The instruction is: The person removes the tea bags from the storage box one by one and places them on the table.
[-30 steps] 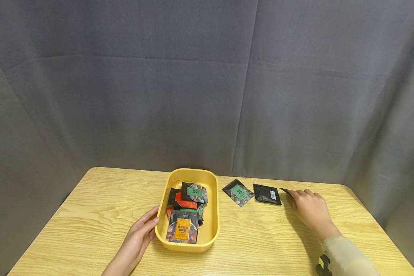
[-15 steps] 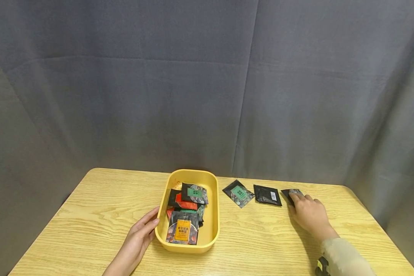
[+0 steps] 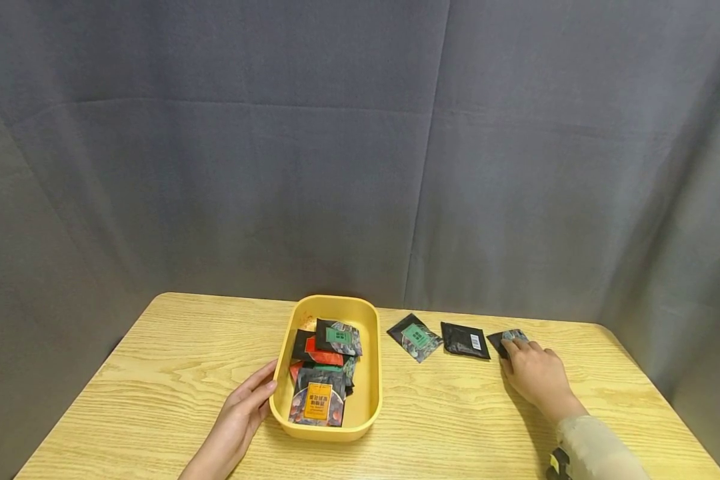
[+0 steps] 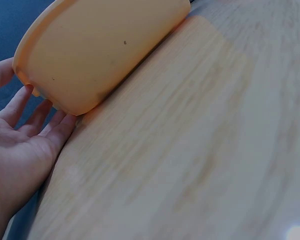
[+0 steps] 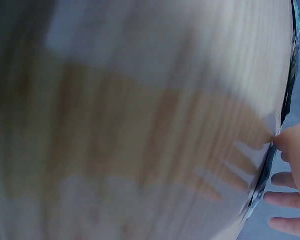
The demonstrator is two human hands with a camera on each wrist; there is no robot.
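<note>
A yellow plastic bin [image 3: 371, 373] stands on the table, holding several black packets with green, red and orange labels. My left hand [image 3: 240, 413] rests against the bin's outer left side, its fingertips touching the wall. At the right of the table, my right hand [image 3: 537, 373] pinches the near edge of a dark printed packet [image 3: 511, 334], which lies nearly flat at the tabletop. In the right wrist view the thumb meets that packet's edge while the other fingers extend beyond it. Part of the packet is hidden under the fingers.
Between bin and right hand, a green-labelled packet [image 3: 416, 337] lies turned at an angle. Beside it is a black packet [image 3: 465, 341] with a white barcode sticker. The wooden table [image 3: 444, 427] ends at a grey curtain [image 3: 360, 167] behind.
The packet in my right hand has tipped from steeply tilted down to nearly flat, its printed face now showing. My left hand and the bin keep their places.
</note>
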